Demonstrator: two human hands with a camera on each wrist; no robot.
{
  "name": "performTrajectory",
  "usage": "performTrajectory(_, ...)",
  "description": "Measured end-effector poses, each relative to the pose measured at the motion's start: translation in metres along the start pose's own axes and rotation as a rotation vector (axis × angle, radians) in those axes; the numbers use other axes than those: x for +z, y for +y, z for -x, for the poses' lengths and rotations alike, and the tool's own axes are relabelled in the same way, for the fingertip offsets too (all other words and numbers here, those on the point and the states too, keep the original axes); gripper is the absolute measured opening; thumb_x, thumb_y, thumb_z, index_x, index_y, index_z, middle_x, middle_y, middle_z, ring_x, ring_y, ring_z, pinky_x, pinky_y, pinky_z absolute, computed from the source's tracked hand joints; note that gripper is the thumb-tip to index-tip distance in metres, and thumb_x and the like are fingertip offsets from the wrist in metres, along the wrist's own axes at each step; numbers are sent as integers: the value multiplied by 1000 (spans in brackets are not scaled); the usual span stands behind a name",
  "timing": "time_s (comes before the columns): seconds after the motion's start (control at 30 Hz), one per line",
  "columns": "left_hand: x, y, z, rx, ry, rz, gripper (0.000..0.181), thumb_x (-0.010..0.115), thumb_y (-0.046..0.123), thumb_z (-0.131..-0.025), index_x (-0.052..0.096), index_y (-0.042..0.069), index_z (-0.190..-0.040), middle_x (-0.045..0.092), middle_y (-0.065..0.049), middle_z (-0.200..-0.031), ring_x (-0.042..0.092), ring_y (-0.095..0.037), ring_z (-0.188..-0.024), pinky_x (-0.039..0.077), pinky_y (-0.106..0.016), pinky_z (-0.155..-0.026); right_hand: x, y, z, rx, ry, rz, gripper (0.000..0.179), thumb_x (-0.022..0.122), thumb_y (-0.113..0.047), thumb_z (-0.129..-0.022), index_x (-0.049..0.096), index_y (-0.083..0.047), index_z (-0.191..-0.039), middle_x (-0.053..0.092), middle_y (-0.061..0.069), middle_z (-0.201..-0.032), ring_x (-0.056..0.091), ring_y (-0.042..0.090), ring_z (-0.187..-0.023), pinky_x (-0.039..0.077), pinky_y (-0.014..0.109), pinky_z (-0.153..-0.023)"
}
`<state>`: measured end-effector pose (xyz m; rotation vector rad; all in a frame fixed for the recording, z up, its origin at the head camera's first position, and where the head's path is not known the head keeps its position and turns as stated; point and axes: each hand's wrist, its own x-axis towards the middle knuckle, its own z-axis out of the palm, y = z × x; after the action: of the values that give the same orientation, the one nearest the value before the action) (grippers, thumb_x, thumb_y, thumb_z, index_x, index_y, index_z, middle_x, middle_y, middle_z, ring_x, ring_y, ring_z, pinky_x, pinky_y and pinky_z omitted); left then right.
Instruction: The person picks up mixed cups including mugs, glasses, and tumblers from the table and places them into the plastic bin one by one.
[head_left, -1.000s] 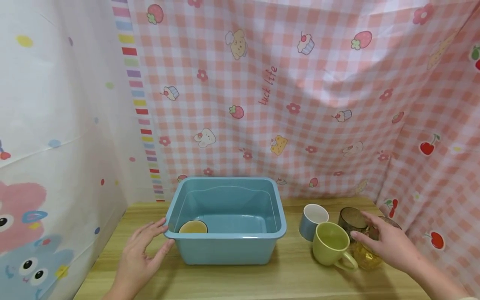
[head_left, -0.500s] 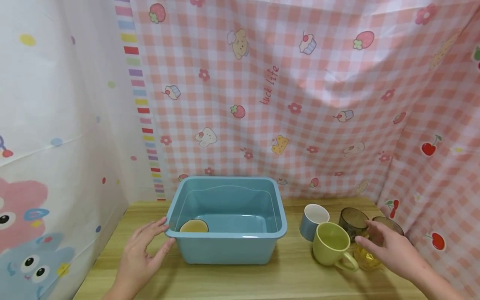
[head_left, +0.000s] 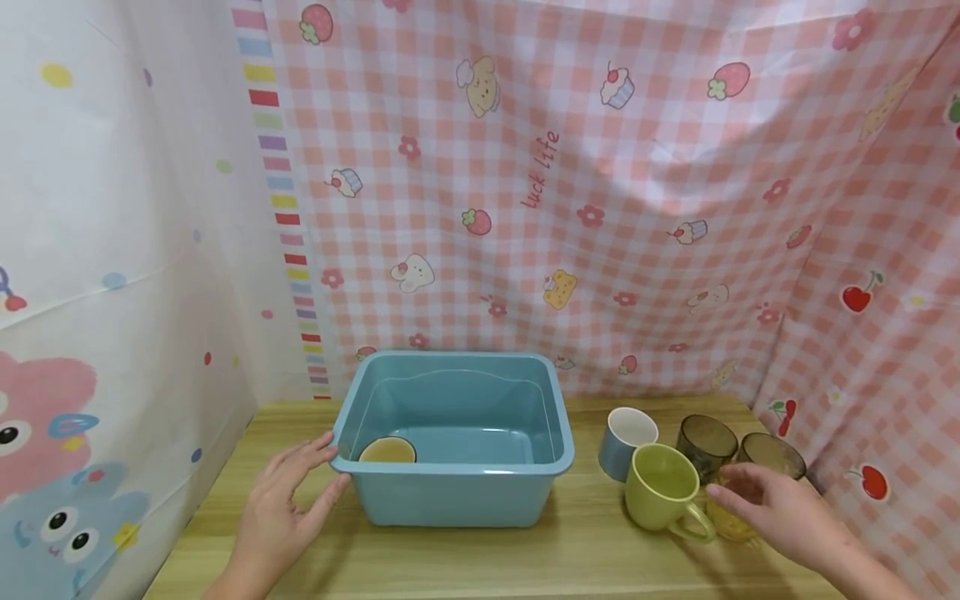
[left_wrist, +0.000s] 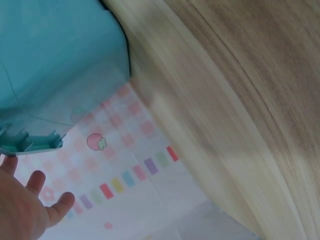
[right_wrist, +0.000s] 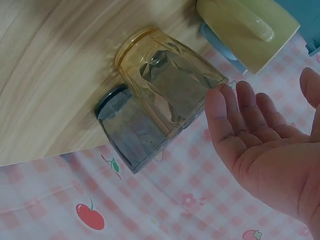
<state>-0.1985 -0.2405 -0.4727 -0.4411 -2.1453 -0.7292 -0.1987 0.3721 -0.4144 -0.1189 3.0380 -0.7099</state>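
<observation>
My left hand (head_left: 281,500) rests its fingertips on the left rim of a blue plastic tub (head_left: 450,500), fingers loosely spread. In the left wrist view, the fingers (left_wrist: 36,181) lie right beside the tub's rim. A yellow-lined cup (head_left: 387,451) sits inside the tub at the front left. My right hand (head_left: 780,508) hovers above an amber glass (head_left: 731,521), partly hiding it. From the right wrist, its fingers (right_wrist: 245,107) extend close to the rim of the upright faceted amber glass (right_wrist: 170,80), not wrapped around it.
Left of the amber glass stands a green mug (head_left: 660,492), its handle toward the front right. Behind it is a blue cup (head_left: 626,442) with a white inside. Two smoky grey glasses (head_left: 705,442) stand at the back right. Patterned cloth (head_left: 525,250) hangs behind the wooden table (head_left: 480,558).
My right hand has shifted slightly toward the front, uncovering more of the rear grey glasses. The left hand stays at the tub's rim.
</observation>
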Motion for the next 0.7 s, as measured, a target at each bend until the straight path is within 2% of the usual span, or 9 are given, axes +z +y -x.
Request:
performTrajectory(0.2, 0, 0, 0, -9, -10, 5, 46, 93, 8, -77, 77, 8, -120, 75, -10, -137, 67, -37, -119, 26, -4, -117, 6, 0, 2, -17, 13, 0, 60, 64, -47, -107, 66, 6, -134, 77, 21, -123, 77, 33, -107, 64, 44, -82)
performTrajectory(0.43, -1, 2, -1, -4, -4, 19, 46, 93, 6, -76, 77, 7, -119, 76, -11, -136, 67, -38, -119, 28, -2, -117, 18, -2, 6, -67, 101, 58, 49, 72, -45, -102, 73, -3, -125, 79, 18, -120, 75, 41, -106, 61, 59, -85)
performTrajectory(0.6, -1, 3, -2, -4, -5, 23, 45, 92, 6, -77, 77, 6, -119, 76, -12, -135, 67, -38, -119, 29, -3, -118, 25, -5, 8, -100, 133, 80, 47, 78, -42, -98, 75, -1, -120, 80, 18, -115, 76, 39, -101, 61, 58, -81)
performTrajectory(0.7, -1, 2, -2, -12, -12, 22, 45, 93, 6, -77, 77, 6, -119, 76, -12, -135, 67, -39, -119, 29, -3, -118, 28, -7, 8, -81, 103, 85, 46, 78, -43, -97, 75, -3, -119, 80, 14, -112, 75, 29, -94, 62, 47, -76)
